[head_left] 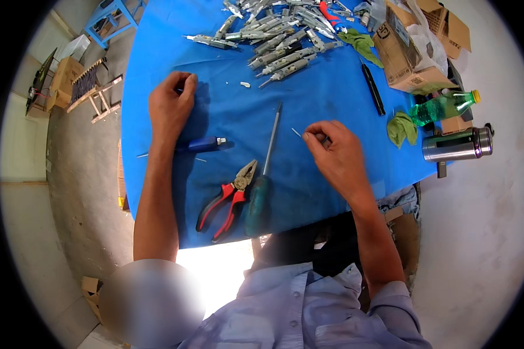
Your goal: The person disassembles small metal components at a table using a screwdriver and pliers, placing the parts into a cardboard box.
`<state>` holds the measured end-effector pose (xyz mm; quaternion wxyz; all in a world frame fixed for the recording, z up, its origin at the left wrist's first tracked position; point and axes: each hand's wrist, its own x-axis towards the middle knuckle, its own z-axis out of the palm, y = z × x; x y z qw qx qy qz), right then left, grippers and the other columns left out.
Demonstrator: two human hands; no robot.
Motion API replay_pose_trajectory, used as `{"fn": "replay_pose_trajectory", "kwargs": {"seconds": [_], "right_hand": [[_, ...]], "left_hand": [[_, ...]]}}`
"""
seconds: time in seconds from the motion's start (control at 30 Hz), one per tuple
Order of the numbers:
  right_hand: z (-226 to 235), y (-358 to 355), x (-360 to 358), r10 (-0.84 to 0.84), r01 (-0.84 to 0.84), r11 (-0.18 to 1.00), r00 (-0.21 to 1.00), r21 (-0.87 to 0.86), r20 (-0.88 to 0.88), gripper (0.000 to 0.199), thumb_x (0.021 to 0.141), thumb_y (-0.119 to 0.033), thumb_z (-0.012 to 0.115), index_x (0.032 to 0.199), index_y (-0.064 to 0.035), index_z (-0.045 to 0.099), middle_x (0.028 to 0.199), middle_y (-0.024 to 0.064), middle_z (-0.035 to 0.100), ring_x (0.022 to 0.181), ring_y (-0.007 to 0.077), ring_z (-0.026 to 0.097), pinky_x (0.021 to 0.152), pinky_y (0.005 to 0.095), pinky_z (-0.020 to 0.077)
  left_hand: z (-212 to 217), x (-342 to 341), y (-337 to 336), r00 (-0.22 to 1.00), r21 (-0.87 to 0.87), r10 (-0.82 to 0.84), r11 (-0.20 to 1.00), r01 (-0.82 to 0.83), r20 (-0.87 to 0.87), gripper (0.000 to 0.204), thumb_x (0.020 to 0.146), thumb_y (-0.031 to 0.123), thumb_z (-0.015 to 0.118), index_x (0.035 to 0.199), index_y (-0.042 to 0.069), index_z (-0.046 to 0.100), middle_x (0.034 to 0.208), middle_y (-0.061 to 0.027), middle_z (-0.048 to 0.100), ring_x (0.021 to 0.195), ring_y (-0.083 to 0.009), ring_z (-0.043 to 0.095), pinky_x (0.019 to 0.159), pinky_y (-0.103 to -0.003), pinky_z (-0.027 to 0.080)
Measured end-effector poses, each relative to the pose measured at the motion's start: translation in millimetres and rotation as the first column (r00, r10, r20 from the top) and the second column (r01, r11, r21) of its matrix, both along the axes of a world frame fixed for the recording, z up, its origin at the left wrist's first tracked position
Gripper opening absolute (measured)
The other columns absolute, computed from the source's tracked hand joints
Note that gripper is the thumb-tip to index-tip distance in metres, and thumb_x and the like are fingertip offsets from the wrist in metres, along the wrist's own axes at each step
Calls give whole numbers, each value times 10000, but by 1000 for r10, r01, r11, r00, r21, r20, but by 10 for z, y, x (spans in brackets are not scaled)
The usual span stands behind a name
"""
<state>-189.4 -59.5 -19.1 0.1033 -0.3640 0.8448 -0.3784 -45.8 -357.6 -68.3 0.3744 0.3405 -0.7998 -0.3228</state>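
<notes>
My left hand [171, 109] is closed above the far left of the blue cloth, and its curled fingers hide whatever may be in them. In a pinch, my right hand [336, 154] holds a thin silvery pin [296, 132] that sticks out past the fingertips. Between my forearms lie pliers [240, 184] with red and black handles, beside a long screwdriver [258, 203] with a green handle. A blue-handled screwdriver [205, 143] passes under my left forearm. Near it rests another small thin pin [201, 160].
A heap of grey metal parts [288, 61] covers the far side of the blue-covered table [308, 198]. At the right are a black pen [372, 90], green cloths [402, 129], a green bottle [442, 109], a steel flask [457, 145] and a cardboard box [399, 58]. White scraps [245, 85] lie nearer.
</notes>
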Motion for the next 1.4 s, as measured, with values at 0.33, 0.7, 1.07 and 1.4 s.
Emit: {"fn": "replay_pose_trajectory", "kwargs": {"seconds": [0.33,0.7,1.07,1.4], "right_hand": [[-66,-275,-44,37,-35,985,999,169,-9,152,892,-187,737,915,-38,720,865,126,697,764,294,689,684,394,522],[191,-784,-89,142,-144,989,989,45,44,209,935,-169,681,1068,-11,648,918,158,719,851,318,712,742,407,530],[-50,-1545,-167,280,-265,960,915,91,-291,201,877,-130,711,1034,-13,758,924,152,762,844,294,739,759,391,559],[-7,-1641,-182,267,-165,937,906,307,-328,169,877,-208,715,954,-60,745,895,131,748,853,335,718,764,433,556]], "left_hand": [[45,4,40,995,-217,-10,976,32,101,166,942,220,722,936,54,735,812,-94,725,689,-236,678,621,-363,514],[35,11,24,995,-239,-3,971,28,104,159,933,202,731,945,44,728,825,-119,722,684,-269,684,616,-380,517],[45,13,57,990,-257,14,966,24,143,176,932,227,726,965,55,712,902,-113,721,755,-301,695,660,-418,529],[60,34,57,985,-251,11,967,33,173,180,938,234,714,961,56,707,900,-120,711,772,-322,695,670,-445,526]]}}
